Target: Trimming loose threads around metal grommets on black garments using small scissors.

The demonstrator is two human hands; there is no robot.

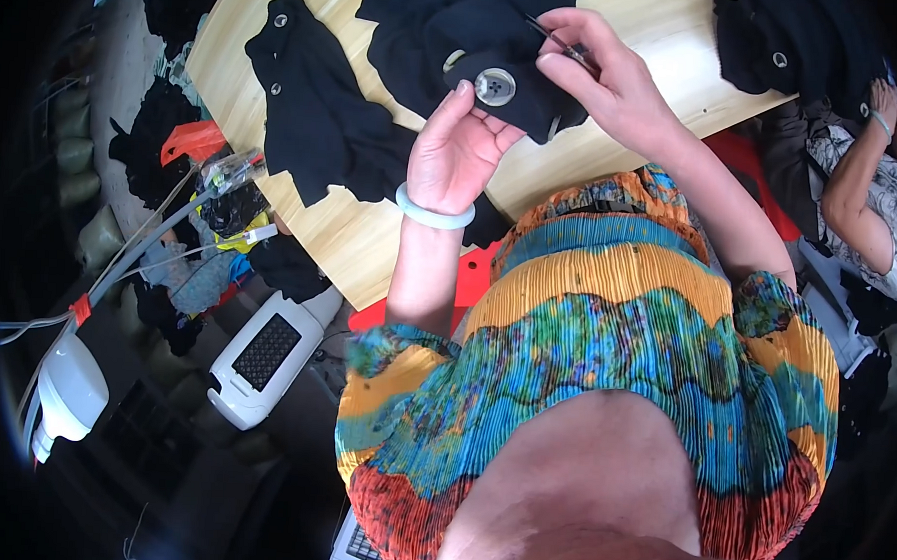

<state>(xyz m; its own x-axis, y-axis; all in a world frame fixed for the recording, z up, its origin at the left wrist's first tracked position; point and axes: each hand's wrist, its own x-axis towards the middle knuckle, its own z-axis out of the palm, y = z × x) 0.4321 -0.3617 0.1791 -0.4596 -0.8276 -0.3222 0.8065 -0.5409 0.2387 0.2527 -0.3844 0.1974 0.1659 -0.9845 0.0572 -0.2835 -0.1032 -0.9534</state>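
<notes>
Between the two hands, near the top of the view: one black garment [479, 31], its large grey-rimmed button [496, 87] facing up. Step, as judged: close work on the button or its stitching, perhaps tidying thread; any thread is too fine to make out. Left hand [461, 145]: thumb at the button's left edge, fingers loosely curled below, apparently pinching the cloth between them; pale bracelet [434, 210] at the wrist. Right hand [602, 77]: thumb and forefinger closed on one slim dark tool [564, 45], snips or tweezers, kind uncertain, its tip beyond the fingers, above and right of the button, apart from it. Next move, as judged: left hand to keep the cloth steady, right hand to bring the tip down precisely. Left of the left hand: second black piece [321, 99], two buttons, lying on a pale wooden table [344, 260].
</notes>
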